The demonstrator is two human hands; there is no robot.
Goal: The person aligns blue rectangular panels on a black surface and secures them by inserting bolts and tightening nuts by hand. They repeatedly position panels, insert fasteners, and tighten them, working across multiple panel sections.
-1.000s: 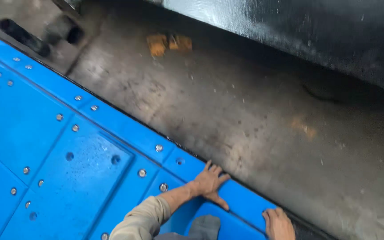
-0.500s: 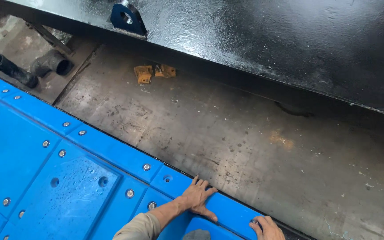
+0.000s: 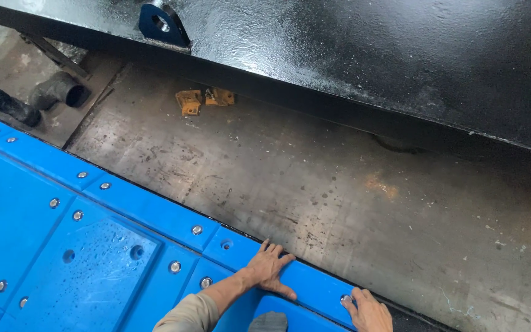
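Two hands on blue panel (image 3: 124, 209) edge strip. My left hand (image 3: 270, 268) spread flat, fingers over rim toward steel floor (image 3: 314, 178). My right hand (image 3: 369, 310) fingertips pressed on bolt (image 3: 345, 300) at strip's near end, grip unclear. Most bolts look seated; one hole (image 3: 226, 245) beside left hand open. Black beam (image 3: 370, 55) beyond floor, open room between. Pipes (image 3: 32, 95) far left.

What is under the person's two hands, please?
Both the left hand and the right hand rest flat on the blue panel, near its edge beside the steel floor. Anything beneath the palms is covered.
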